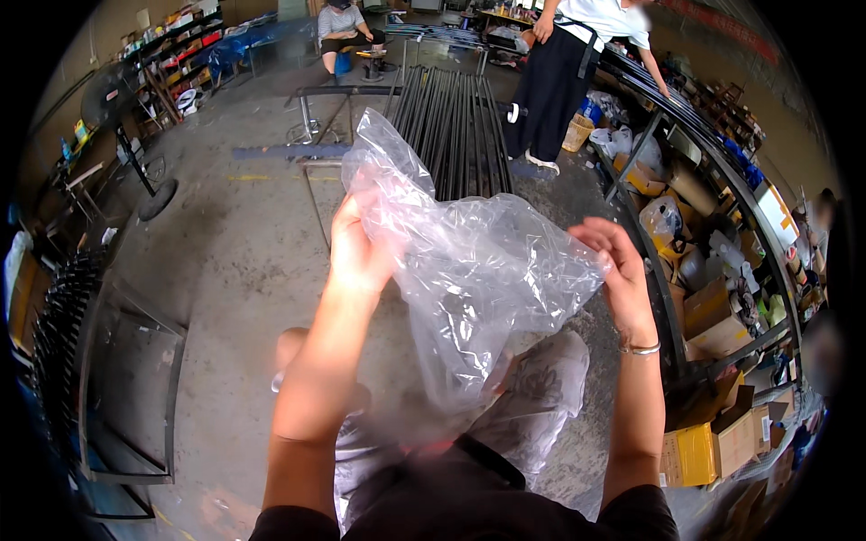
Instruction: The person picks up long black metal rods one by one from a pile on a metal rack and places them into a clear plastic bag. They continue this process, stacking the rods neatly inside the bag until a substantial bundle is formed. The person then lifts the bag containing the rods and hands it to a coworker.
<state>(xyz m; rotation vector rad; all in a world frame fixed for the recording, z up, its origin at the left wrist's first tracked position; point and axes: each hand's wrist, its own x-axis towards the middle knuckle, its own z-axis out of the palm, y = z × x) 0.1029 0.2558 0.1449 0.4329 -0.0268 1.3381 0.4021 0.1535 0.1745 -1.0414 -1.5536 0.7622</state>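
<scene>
A crumpled clear plastic bag (487, 270) hangs stretched between my two hands, above my knees. My left hand (363, 239) is closed on its upper left part, and the film covers some of those fingers. At the bag's right edge, my right hand (618, 261) pinches the film between thumb and fingers; a bracelet circles that wrist. The lower part of the bag droops in front of my lap. Behind it lies a bundle of long dark metal rods (451, 126), whose near ends the bag partly hides.
At the right stands a long metal rack (645, 153) with cardboard boxes (717, 316) and bags beneath. A co-worker in dark trousers (555, 90) stands beside it; another person (347, 32) sits far back. To the left are a black fan (117, 117) and a metal frame (171, 397).
</scene>
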